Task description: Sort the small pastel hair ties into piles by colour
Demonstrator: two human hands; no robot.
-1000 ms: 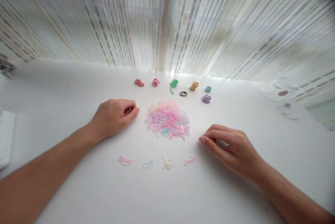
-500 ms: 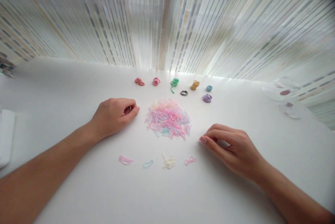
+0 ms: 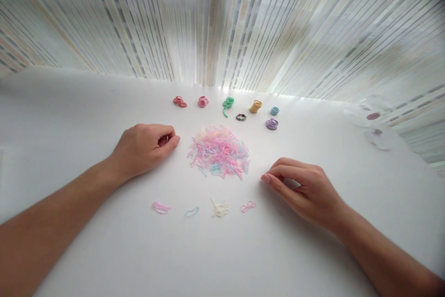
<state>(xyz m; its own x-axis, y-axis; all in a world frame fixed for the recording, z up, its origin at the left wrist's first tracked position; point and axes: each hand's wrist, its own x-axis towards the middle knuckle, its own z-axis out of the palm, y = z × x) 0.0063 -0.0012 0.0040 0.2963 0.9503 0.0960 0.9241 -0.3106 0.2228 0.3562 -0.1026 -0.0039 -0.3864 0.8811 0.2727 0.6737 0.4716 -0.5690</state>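
A loose heap of small pastel rubber bands (image 3: 220, 152), mostly pink with some pale blue and cream, lies on the white table. Left of it rests my left hand (image 3: 148, 151), fingers curled in and thumb near the index finger, with nothing visible in it. To the heap's lower right my right hand (image 3: 301, 188) lies on its side, thumb and fingertips together and no band showing there. In front of the heap sit a few pink bands (image 3: 161, 208), a light blue band (image 3: 191, 212), a cream bunch (image 3: 219, 207) and a pink looped band (image 3: 248, 206).
Behind the heap stand coiled bands: red (image 3: 180, 102), pink (image 3: 203, 101), green (image 3: 228, 103), yellow (image 3: 255, 107), blue (image 3: 274, 110) and purple (image 3: 272, 124). A multicoloured ring (image 3: 241, 117) lies among them. Clear round objects (image 3: 378, 139) are at right; a striped curtain (image 3: 215, 23) hangs behind.
The whole view has shifted slightly, so everything appears a little higher and further left. Both hands keep their pose, and the bands stay in place.
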